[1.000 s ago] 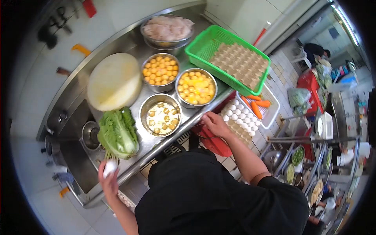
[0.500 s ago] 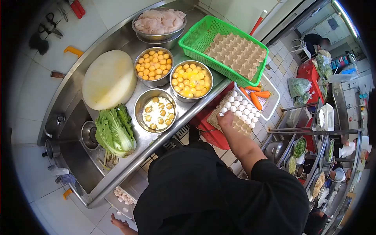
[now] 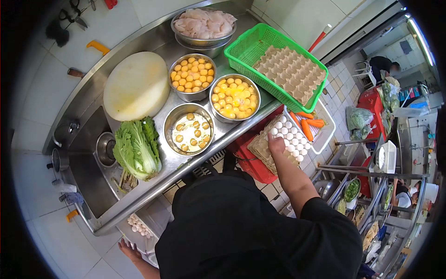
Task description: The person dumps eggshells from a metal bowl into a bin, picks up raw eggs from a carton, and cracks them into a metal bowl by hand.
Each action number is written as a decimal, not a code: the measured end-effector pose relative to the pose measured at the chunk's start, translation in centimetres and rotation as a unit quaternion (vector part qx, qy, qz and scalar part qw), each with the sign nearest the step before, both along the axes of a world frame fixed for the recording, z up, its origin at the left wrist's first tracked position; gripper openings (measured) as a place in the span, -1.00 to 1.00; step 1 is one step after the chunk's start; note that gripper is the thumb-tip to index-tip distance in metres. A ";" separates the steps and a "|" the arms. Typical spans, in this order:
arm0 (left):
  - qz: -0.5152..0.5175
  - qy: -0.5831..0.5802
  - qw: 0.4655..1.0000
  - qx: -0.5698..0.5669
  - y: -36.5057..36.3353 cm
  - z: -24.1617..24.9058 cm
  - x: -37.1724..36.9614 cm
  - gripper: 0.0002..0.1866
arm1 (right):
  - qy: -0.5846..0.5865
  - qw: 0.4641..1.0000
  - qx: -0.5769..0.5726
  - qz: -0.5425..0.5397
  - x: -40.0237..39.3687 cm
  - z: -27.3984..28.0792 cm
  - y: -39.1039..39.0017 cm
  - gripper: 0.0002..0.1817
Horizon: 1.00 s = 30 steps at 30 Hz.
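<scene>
My right hand [image 3: 277, 144] reaches down to an egg tray [image 3: 263, 148], its fingers closed around a white egg at the tray's edge; the fingertips are partly hidden. Rows of white eggs [image 3: 291, 136] fill the tray's far side. My left hand [image 3: 130, 250] hangs low at the left, fingers apart with nothing in them, beside a container with pale eggshells [image 3: 138, 225]. On the steel counter stand a bowl of several yolks in clear egg white [image 3: 190, 132], a fuller bowl of yolks [image 3: 234, 100] and another yolk-filled bowl [image 3: 193, 76].
A round cutting board [image 3: 137, 86] and leafy cabbage [image 3: 137, 149] lie by the sink [image 3: 93, 186]. Behind the yolk bowls are a bowl of pale sliced meat [image 3: 204, 24] and a green basket [image 3: 241, 44] with empty egg trays [image 3: 290, 69]. Carrots [image 3: 307, 130] lie in a white crate [image 3: 327, 135].
My right hand has shifted a little to the right over the egg tray. My left hand has moved left and up toward the shell container. The whole view has tilted slightly.
</scene>
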State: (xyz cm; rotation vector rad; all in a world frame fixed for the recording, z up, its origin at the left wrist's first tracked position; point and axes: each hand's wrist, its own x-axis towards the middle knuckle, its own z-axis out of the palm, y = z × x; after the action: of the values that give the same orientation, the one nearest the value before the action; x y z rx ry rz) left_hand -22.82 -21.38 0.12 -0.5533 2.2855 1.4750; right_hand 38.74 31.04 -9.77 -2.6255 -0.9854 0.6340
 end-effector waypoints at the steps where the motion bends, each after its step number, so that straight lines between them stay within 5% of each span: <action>1: 0.006 0.004 1.000 -0.001 0.6 0.2 -0.1 -0.22 | -0.123 0.988 -0.036 0.083 -0.4 -0.9 0.2 -0.33; 3: -0.043 0.034 0.997 0.058 1.7 1.1 -0.9 -0.26 | -0.100 0.989 -0.049 0.102 -0.1 -1.8 0.1 -0.25; 10: -0.103 0.100 0.986 0.087 7.8 5.5 -0.9 -0.33 | 0.064 0.993 0.093 -0.017 2.6 -6.1 -0.5 -0.61; 14: -0.124 0.155 0.977 0.082 10.6 8.6 -0.7 -0.37 | 0.109 0.983 0.139 -0.049 2.2 -4.4 -1.5 -0.63; 16: -0.129 0.181 0.971 0.082 12.3 10.5 -0.4 -0.37 | 0.297 0.924 0.212 -0.117 -0.5 1.3 -2.0 -0.73; 17: -0.150 0.211 0.963 0.079 13.2 11.3 -0.3 -0.37 | 0.298 0.923 0.212 -0.117 -1.2 3.5 -2.2 -0.73; 19: -0.172 0.240 0.952 0.076 15.5 12.9 0.1 -0.37 | 0.515 0.854 0.075 0.025 -2.1 6.2 -2.7 -0.69; 23: -0.231 0.289 0.920 0.128 22.4 15.4 2.1 -0.40 | 0.419 0.838 0.146 0.317 -8.5 9.0 -3.8 -0.65; 24: -0.261 0.301 0.905 0.151 24.4 15.7 2.9 -0.42 | 0.420 0.837 0.148 0.318 -10.3 9.9 -3.8 -0.65; 26: -0.317 0.303 0.880 0.184 28.8 15.7 4.6 -0.43 | 0.213 0.806 0.316 0.453 -13.0 11.1 -3.4 -0.65; 30: -0.449 0.292 0.809 0.244 37.2 13.5 9.5 -0.37 | 0.131 0.829 0.250 0.483 -15.1 9.4 -3.3 -0.62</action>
State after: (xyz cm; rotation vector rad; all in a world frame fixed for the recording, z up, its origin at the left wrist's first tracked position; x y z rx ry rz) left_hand -13.33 15.79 13.64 1.1277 1.8753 1.6696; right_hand 23.66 27.75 -0.32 -1.4100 -2.0312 0.7483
